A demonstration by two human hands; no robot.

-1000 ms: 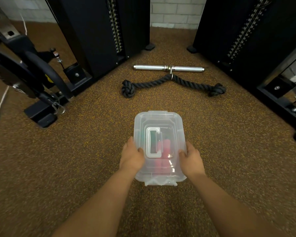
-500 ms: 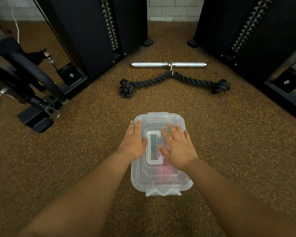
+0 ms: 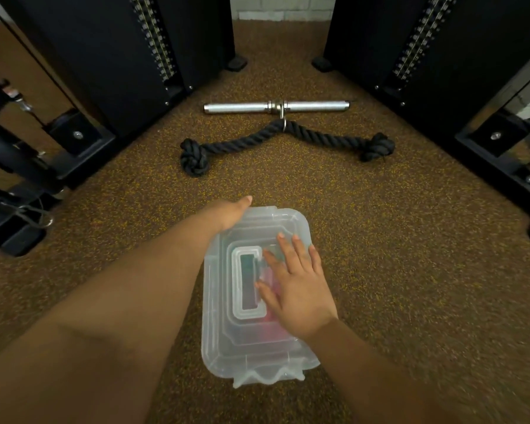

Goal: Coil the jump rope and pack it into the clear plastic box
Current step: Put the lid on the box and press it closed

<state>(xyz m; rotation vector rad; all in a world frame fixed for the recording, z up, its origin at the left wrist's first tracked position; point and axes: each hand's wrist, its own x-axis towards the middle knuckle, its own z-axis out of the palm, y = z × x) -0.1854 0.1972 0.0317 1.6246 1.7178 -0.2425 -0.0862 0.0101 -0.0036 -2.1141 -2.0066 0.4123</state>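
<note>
Clear plastic box (image 3: 251, 347) lay lower centre; I pressed right hand (image 3: 297, 289) flat, fingers spread, on its lid; left hand (image 3: 227, 214) cupped its far-left corner.

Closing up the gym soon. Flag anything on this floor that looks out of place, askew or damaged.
Nothing looks damaged or spilled. The clear plastic box sits lidded on the speckled brown floor, slightly skewed, with the right hand flat on its lid and the left hand at its far corner. A chrome bar and black knotted rope lie loose beyond it.

Speckled brown floor (image 3: 410, 240), black machines (image 3: 89, 56)
</note>
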